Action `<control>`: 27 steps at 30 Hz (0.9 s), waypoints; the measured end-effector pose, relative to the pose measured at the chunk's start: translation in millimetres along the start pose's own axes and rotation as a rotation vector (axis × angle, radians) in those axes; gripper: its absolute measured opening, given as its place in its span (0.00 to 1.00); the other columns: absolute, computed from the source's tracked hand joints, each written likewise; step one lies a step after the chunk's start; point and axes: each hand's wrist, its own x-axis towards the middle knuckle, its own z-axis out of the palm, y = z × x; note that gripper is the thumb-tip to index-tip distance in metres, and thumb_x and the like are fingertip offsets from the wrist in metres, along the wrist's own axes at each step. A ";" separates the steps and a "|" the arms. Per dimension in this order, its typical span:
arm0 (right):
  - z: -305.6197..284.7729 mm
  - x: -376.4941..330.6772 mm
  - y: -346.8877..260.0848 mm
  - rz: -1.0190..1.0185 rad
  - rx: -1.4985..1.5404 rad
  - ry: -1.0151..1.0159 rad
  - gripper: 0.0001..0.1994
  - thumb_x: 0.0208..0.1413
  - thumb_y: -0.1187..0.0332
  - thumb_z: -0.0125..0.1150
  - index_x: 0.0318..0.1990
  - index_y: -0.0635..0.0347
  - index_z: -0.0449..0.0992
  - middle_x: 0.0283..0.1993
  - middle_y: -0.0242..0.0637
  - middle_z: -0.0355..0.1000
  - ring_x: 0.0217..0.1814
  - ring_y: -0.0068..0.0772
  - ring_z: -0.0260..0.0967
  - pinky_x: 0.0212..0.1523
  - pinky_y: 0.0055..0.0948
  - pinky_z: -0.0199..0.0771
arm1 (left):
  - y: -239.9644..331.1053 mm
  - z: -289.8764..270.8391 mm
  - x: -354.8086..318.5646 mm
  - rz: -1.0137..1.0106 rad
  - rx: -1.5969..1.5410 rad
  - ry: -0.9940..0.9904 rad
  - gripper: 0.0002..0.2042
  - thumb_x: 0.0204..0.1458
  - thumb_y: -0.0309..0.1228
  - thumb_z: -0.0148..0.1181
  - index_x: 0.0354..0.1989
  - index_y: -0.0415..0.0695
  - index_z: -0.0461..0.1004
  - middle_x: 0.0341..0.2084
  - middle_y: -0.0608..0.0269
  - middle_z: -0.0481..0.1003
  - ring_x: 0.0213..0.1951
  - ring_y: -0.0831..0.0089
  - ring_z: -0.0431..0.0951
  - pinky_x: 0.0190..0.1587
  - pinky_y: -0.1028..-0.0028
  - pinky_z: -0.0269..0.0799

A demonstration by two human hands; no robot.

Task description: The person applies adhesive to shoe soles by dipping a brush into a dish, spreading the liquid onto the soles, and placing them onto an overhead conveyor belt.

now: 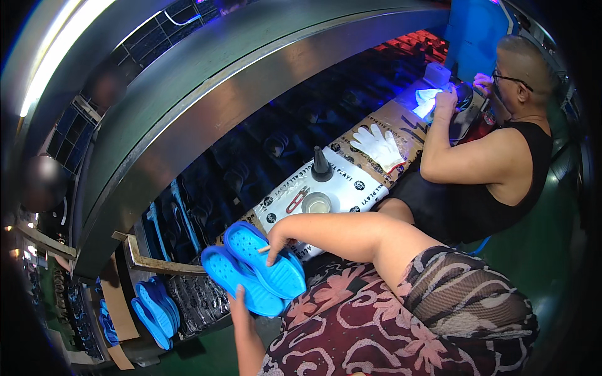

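A pair of bright blue shoe soles (pixel 233 277) with darker rims and small holes in the footbed lies partly overlapped in front of me, at the edge of the work surface. My left hand (pixel 241 307) grips the nearer sole by its lower edge, with the thumb on top. Over the other blue sole (pixel 285 280), my right hand (pixel 277 241) is closed round a thin pale stick (pixel 264 249). The stick's tip points at the footbed; whether it touches cannot be made out. Beyond my right forearm stand a round clear dish (pixel 316 203) and red-handled snips (pixel 297 199).
A dark cone-shaped bottle (pixel 322 168) stands on the printed white sheet (pixel 351 188); a white glove (pixel 380 147) lies farther right. At right a co-worker (pixel 501 144) handles something lit blue. More blue soles (pixel 154 310) sit at lower left. A metal beam (pixel 207 100) crosses above a dark conveyor.
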 end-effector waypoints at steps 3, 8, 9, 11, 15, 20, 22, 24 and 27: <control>5.0 9.3 -7.4 0.041 -0.036 0.283 0.45 0.32 0.30 0.63 0.52 0.59 0.75 0.46 0.53 0.74 0.47 0.46 0.72 0.47 0.39 0.70 | 14.5 -18.6 46.9 -0.154 -0.078 -0.039 0.26 0.57 0.36 0.54 0.59 0.33 0.60 0.52 0.50 0.69 0.51 0.61 0.72 0.54 0.64 0.68; 7.2 19.4 -28.4 0.087 -0.203 0.471 0.51 0.37 0.25 0.51 0.50 0.71 0.73 0.51 0.55 0.71 0.54 0.51 0.69 0.55 0.38 0.67 | 17.0 -42.4 88.1 0.017 0.312 0.238 0.19 0.56 0.41 0.57 0.44 0.34 0.75 0.34 0.61 0.77 0.34 0.75 0.75 0.39 0.73 0.70; 4.2 14.8 -29.3 0.085 -0.196 0.484 0.50 0.37 0.26 0.53 0.49 0.71 0.73 0.50 0.56 0.71 0.54 0.50 0.69 0.55 0.38 0.68 | 16.0 -44.0 84.8 0.017 0.329 0.253 0.20 0.55 0.41 0.57 0.44 0.34 0.74 0.34 0.61 0.77 0.34 0.75 0.75 0.39 0.74 0.70; -1.5 0.2 -31.0 0.091 -0.253 0.468 0.45 0.37 0.28 0.55 0.44 0.68 0.77 0.48 0.51 0.73 0.51 0.47 0.71 0.52 0.38 0.69 | 16.1 -39.5 72.6 0.091 0.534 0.356 0.19 0.53 0.38 0.61 0.45 0.33 0.74 0.33 0.59 0.77 0.33 0.76 0.74 0.39 0.74 0.70; -12.1 -41.2 -26.2 -0.037 -0.290 0.626 0.31 0.43 0.41 0.61 0.44 0.62 0.78 0.43 0.48 0.75 0.47 0.46 0.72 0.47 0.38 0.71 | 31.6 -8.2 29.6 0.609 0.937 0.728 0.20 0.52 0.33 0.59 0.51 0.35 0.69 0.34 0.58 0.75 0.33 0.69 0.75 0.38 0.71 0.71; -15.4 -89.1 -4.4 -0.444 0.068 1.052 0.15 0.57 0.60 0.54 0.44 0.60 0.78 0.42 0.43 0.73 0.47 0.39 0.71 0.46 0.35 0.72 | 56.2 27.7 -2.7 0.390 1.383 0.188 0.29 0.46 0.39 0.65 0.56 0.40 0.66 0.34 0.53 0.74 0.35 0.58 0.76 0.38 0.64 0.73; -7.9 -109.3 12.6 -0.611 0.382 1.237 0.15 0.62 0.61 0.47 0.46 0.60 0.76 0.41 0.40 0.73 0.40 0.30 0.69 0.39 0.28 0.71 | 57.9 30.3 2.4 0.240 1.450 0.183 0.34 0.41 0.41 0.69 0.58 0.43 0.65 0.27 0.56 0.73 0.27 0.63 0.74 0.31 0.66 0.70; 0.0 -133.7 36.2 -0.630 0.548 1.342 0.20 0.65 0.55 0.40 0.48 0.59 0.75 0.37 0.35 0.72 0.36 0.23 0.65 0.43 0.24 0.67 | 55.4 26.5 11.0 0.167 1.415 0.150 0.33 0.42 0.39 0.68 0.58 0.43 0.65 0.21 0.61 0.71 0.23 0.65 0.73 0.28 0.67 0.69; 19.7 -154.9 67.4 -0.447 0.957 1.376 0.30 0.66 0.47 0.28 0.45 0.61 0.76 0.24 0.26 0.61 0.29 0.18 0.57 0.42 0.21 0.60 | 54.1 14.5 21.2 0.028 0.942 -0.033 0.22 0.49 0.33 0.62 0.51 0.37 0.67 0.20 0.65 0.72 0.22 0.76 0.71 0.27 0.72 0.67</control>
